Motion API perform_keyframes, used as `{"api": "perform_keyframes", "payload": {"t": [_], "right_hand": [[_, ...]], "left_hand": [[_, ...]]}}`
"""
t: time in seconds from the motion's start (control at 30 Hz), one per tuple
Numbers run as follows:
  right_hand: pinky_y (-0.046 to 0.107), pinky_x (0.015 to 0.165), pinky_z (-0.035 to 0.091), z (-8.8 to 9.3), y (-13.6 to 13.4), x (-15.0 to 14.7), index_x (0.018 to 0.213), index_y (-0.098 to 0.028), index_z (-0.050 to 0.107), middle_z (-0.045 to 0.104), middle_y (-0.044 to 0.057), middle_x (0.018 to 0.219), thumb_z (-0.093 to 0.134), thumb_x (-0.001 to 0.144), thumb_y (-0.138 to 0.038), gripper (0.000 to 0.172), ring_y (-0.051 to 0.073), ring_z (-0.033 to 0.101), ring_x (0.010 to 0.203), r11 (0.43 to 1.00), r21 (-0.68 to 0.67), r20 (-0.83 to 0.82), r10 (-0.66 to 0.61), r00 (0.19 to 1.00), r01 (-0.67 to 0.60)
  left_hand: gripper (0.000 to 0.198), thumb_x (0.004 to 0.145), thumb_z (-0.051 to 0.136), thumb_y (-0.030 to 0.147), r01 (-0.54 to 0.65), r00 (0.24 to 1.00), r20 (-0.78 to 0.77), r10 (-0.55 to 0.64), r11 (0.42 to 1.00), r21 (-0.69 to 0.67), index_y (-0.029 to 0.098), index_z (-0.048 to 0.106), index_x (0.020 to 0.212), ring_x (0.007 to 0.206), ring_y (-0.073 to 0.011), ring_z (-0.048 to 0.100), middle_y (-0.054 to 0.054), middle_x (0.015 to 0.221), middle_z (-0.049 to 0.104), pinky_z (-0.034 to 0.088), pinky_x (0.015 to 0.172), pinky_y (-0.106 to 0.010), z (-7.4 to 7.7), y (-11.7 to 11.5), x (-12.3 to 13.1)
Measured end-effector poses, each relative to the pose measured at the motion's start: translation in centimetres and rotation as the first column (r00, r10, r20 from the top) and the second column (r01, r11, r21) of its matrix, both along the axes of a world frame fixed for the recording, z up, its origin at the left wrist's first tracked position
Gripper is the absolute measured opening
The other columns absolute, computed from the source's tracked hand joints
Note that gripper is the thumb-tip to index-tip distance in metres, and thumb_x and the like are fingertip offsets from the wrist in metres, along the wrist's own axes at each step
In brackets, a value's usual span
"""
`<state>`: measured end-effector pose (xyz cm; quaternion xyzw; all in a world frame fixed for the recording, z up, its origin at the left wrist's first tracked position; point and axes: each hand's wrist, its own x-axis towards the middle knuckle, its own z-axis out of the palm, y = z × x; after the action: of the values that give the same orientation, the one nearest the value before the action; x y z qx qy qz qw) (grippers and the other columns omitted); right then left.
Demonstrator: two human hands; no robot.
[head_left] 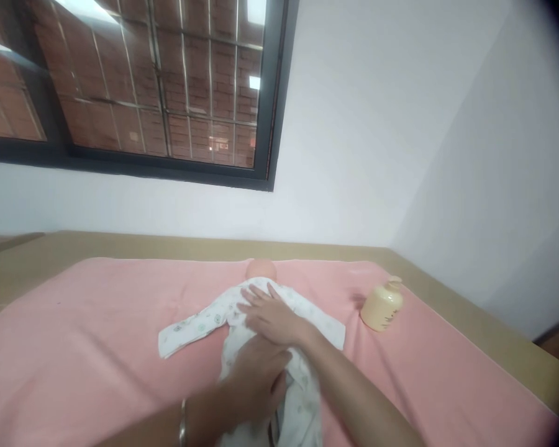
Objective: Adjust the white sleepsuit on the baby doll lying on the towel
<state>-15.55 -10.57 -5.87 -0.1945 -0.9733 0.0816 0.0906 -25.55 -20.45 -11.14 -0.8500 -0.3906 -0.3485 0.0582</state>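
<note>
A white baby romper (193, 332) with small printed motifs lies spread on a pink cloth, its sleeves stretched out to both sides. At its neck end shows a round pinkish form (261, 268), like a doll's head; its face cannot be seen. My right hand (271, 315) lies flat on the chest of the romper with fingers spread. Just below and partly touching it, my left hand (258, 375), with a silver bangle at the wrist, is curled over the middle of the romper. Its fingers close on the fabric, though the fingertips are partly hidden.
To the right stands a pale yellow pump bottle (382, 307) on the pink cloth (97, 323). The cloth covers most of a tan surface (168, 243). Behind is a white wall (345, 155) with a dark-framed barred window (168, 93).
</note>
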Motion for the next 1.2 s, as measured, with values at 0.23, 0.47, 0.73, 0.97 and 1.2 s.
{"api": "perform_keyframes", "payload": {"t": [0.23,0.47,0.73,0.97,1.2], "right_hand": [[0.046,0.111,0.013,-0.2,-2.4,1.0,0.145,-0.005,0.023,0.012,0.016,0.15,0.022,0.096,-0.053,0.069,0.029,0.003,0.139,0.965,-0.057,0.008,-0.255,0.967,0.255],[0.048,0.112,-0.002,0.1,-0.1,-0.1,0.143,-0.03,0.03,0.013,-0.002,0.152,0.019,0.1,-0.037,0.045,0.02,-0.001,0.14,1.0,-0.019,-0.017,0.018,1.0,-0.018],[0.045,0.113,0.003,-1.1,0.3,2.0,0.148,-0.017,0.015,0.003,0.007,0.153,0.01,0.099,-0.043,0.055,0.022,-0.004,0.139,0.971,-0.107,-0.087,-0.222,0.971,0.212],[0.047,0.112,0.001,-0.8,-3.5,3.0,0.145,-0.028,0.024,0.021,0.001,0.15,0.013,0.1,-0.038,0.048,0.02,0.001,0.139,0.998,-0.004,-0.147,-0.066,0.987,0.066],[0.053,0.11,0.007,-0.5,-1.2,-0.7,0.136,-0.032,0.042,0.027,-0.003,0.148,0.016,0.1,-0.041,0.046,0.024,0.014,0.138,0.981,-0.005,-0.165,-0.193,0.967,0.195]], "left_hand": [[0.026,0.077,0.044,0.018,0.077,0.997,0.008,-0.078,0.996,0.045,0.019,0.064,0.092,0.079,-0.022,0.062,-0.008,0.086,0.067,0.051,0.072,-0.037,0.0,0.0,0.0],[0.026,0.073,0.044,0.014,0.036,0.999,0.024,-0.037,0.999,0.032,0.02,0.064,0.089,0.085,-0.0229,0.061,-0.008,0.087,0.066,0.05,0.076,-0.039,0.1,0.3,-0.3],[0.023,0.079,0.041,0.013,0.181,0.961,0.209,-0.18,0.983,0.014,0.018,0.063,0.085,0.09,-0.0193,0.06,-0.007,0.087,0.067,0.047,0.084,-0.037,0.4,0.5,-1.0],[0.025,0.075,0.038,0.02,-0.019,0.712,0.67,0.21,0.96,-0.28,0.016,0.063,0.074,0.073,-0.017,0.061,-0.003,0.074,0.067,0.048,0.073,-0.029,4.5,3.4,-3.5],[0.033,0.081,0.039,0.024,-0.488,0.659,0.32,0.68,0.711,-0.506,0.016,0.064,0.101,0.103,-0.0212,0.059,-0.01,0.11,0.066,0.043,0.087,-0.03,8.4,10.6,-4.9]]}}
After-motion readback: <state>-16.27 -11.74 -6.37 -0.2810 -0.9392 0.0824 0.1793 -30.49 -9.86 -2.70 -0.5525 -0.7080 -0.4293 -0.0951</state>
